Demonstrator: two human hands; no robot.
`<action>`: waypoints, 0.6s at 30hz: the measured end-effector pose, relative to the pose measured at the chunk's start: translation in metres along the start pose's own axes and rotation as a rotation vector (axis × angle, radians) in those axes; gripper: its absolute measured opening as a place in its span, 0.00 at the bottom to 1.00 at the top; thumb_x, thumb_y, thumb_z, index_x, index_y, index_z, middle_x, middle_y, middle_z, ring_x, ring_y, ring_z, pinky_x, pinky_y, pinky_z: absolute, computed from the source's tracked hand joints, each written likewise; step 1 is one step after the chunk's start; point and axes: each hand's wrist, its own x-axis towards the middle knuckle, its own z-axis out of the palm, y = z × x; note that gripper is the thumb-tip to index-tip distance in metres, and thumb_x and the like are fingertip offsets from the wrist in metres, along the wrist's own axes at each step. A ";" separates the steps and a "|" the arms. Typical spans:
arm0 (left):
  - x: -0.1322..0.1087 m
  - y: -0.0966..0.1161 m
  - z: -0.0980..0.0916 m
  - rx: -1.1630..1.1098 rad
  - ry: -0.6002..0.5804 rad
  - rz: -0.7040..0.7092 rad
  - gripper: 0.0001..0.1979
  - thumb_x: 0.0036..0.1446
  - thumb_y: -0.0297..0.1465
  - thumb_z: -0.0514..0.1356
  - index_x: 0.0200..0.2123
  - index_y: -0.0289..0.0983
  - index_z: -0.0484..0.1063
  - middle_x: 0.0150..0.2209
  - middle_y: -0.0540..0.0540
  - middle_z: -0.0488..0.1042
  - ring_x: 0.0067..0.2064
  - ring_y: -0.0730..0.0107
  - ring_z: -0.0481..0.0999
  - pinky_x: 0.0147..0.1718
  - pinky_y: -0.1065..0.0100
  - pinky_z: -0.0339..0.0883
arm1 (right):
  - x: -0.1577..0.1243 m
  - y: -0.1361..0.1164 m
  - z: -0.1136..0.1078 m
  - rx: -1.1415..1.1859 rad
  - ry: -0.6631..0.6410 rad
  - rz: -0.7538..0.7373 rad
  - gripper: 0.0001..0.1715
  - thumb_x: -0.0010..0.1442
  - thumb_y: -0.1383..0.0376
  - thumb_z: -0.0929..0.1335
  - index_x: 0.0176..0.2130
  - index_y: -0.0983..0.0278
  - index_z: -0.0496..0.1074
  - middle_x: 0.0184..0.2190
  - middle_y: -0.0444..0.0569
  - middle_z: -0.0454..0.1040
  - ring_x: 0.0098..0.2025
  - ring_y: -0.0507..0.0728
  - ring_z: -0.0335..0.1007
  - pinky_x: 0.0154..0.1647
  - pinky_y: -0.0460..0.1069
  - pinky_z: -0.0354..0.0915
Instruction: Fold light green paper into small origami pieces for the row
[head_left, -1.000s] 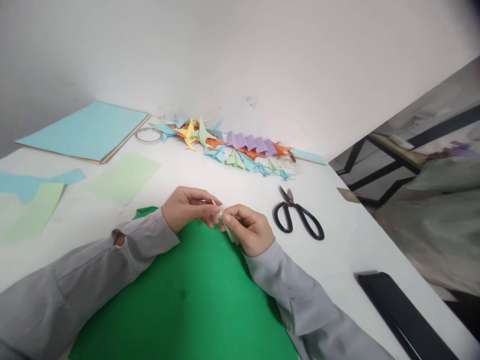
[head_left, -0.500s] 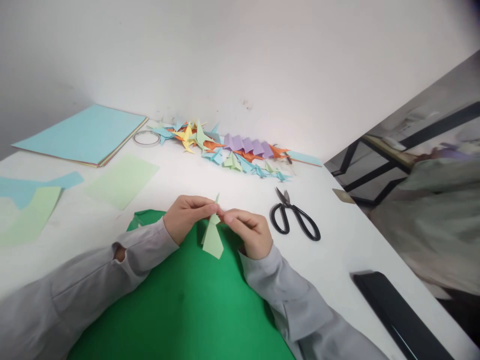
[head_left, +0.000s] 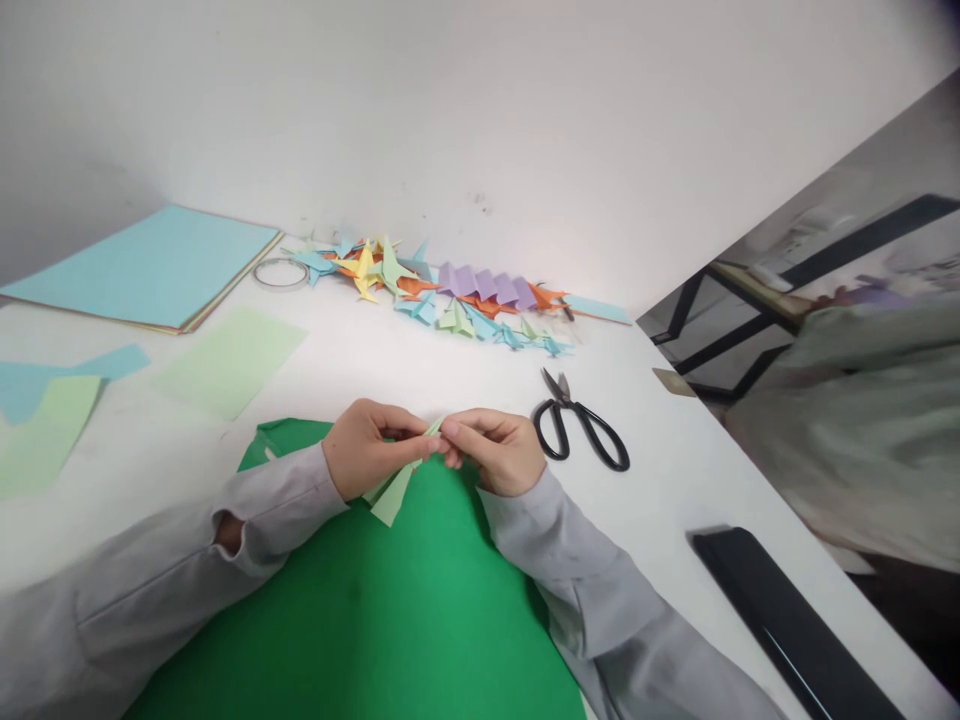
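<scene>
A small folded piece of light green paper (head_left: 393,494) is pinched between both my hands above a large dark green sheet (head_left: 375,610). My left hand (head_left: 371,448) grips its upper part with closed fingers, and the paper's pointed end hangs down below that hand. My right hand (head_left: 495,448) pinches the paper's top tip where it meets the left fingers. Both wrists wear grey sleeves.
Black scissors (head_left: 581,432) lie right of my hands. Several coloured folded paper figures (head_left: 450,295) line the wall, beside a tape ring (head_left: 280,272) and a stack of coloured sheets (head_left: 150,265). Loose pale green (head_left: 229,360) and blue (head_left: 60,370) sheets lie left. A black flat object (head_left: 780,620) sits at the right edge.
The folded paper has swung from under my right hand to pointing down, then tilted leftward under my left hand. Both hands stayed together and kept their pinch.
</scene>
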 end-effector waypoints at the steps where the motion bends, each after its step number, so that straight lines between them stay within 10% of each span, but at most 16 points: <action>1: 0.000 0.000 0.000 0.014 0.006 0.009 0.10 0.46 0.33 0.61 0.22 0.31 0.75 0.19 0.48 0.69 0.23 0.76 0.62 0.22 0.71 0.55 | 0.000 0.000 0.000 0.003 -0.013 -0.003 0.09 0.42 0.62 0.73 0.22 0.66 0.75 0.13 0.42 0.71 0.15 0.46 0.62 0.15 0.42 0.57; 18: -0.005 0.003 0.002 0.131 0.028 0.065 0.12 0.45 0.33 0.60 0.16 0.32 0.70 0.15 0.52 0.61 0.21 0.78 0.56 0.20 0.72 0.50 | 0.003 -0.001 -0.005 0.107 -0.067 0.146 0.11 0.38 0.61 0.74 0.19 0.67 0.73 0.14 0.43 0.72 0.13 0.47 0.63 0.14 0.42 0.59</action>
